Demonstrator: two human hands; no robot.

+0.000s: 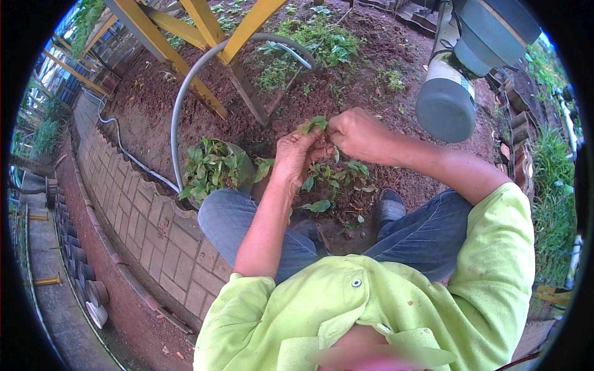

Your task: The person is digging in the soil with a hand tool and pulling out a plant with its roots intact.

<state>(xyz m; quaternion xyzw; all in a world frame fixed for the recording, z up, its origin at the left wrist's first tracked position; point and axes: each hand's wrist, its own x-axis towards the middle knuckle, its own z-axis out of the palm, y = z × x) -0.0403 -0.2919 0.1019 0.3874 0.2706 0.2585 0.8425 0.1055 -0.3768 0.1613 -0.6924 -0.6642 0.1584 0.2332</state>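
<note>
Between the thumb and fingers of my left hand (pixel 293 155) is a small leafy seedling (pixel 316 123), its green leaves showing above the fingertips. My right hand (pixel 355 134) meets it from the right, with fingers curled and pinched at the seedling's side; the exact grip is partly hidden. Below both hands, leafy plants (pixel 336 178) lie or grow on reddish soil between my shoes. To the left, by my knee, stands a pot (pixel 243 164) crowded with leafy green plants (pixel 211 167).
Yellow posts (pixel 204 28) and a curved grey hose (pixel 175 116) stand ahead. A capped white pipe (pixel 445 109) and a blue-grey container (pixel 494 37) hang at upper right. A brick path (pixel 153 236) with corrugated edging runs along the left. Grass (pixel 554 199) grows at far right.
</note>
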